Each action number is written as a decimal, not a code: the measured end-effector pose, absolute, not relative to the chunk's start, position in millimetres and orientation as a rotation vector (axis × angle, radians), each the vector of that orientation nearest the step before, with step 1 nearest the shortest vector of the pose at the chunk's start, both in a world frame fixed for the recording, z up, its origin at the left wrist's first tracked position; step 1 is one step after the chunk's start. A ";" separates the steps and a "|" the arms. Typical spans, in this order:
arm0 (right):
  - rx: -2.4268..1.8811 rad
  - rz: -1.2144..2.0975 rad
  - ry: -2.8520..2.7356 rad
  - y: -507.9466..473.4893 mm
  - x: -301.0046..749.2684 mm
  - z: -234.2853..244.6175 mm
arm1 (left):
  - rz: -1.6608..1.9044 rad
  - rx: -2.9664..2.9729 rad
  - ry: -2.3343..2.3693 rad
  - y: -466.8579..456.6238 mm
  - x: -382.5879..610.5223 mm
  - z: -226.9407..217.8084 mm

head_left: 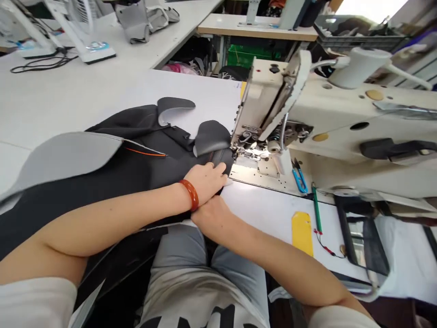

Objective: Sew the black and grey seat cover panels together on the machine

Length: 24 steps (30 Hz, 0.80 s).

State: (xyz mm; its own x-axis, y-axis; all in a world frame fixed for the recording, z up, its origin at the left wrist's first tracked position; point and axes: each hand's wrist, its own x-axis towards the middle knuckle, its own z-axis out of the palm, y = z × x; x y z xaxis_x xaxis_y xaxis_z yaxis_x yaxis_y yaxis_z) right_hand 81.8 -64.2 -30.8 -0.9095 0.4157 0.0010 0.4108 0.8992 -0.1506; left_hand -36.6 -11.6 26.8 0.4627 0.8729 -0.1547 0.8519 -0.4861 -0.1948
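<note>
A large black leather-like cover (170, 168) with grey backing and an orange strip lies across the table, its right end beside the needle area of the sewing machine (254, 150). My left hand (206, 180), with a red-brown bracelet at the wrist, is on that end, its fingers bent down and gripping the material. Just below, my right hand (213, 214) is closed at the cover's front edge, close against the left wrist. Its fingertips are hidden. Black flaps (213, 136) with grey undersides stand up from the cover near the machine.
Right of the needle lie blue thread snips (299, 176), a green pen-like tool (317, 209) and a yellow card (302, 233). A white thread cone (358, 66) rests on the machine. Small fans (97, 52) stand at the back left, with grey pieces (134, 20) nearby.
</note>
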 end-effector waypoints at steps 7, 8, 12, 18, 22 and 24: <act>-0.515 0.170 -2.498 -85.0 129.5 -98.7 | 0.162 -2.669 -1.332 38.4 -22.8 -33.4; -0.481 0.206 -2.515 -81.7 134.7 -98.0 | 0.168 -2.667 -1.403 42.6 -24.2 -32.7; -0.483 0.408 -2.640 -46.3 142.0 -78.7 | -0.020 -2.844 -1.609 43.3 -36.2 -32.5; -0.813 0.122 -2.686 -18.1 125.1 -74.4 | -0.049 -2.883 -1.593 20.8 -46.2 -38.3; -0.742 -0.052 -2.690 -39.9 120.3 -81.7 | 0.320 -2.770 -1.586 -1.4 -22.4 -24.8; -0.729 -0.071 -2.691 -45.7 121.0 -81.7 | 0.368 -2.669 -1.617 -2.9 -9.9 -21.3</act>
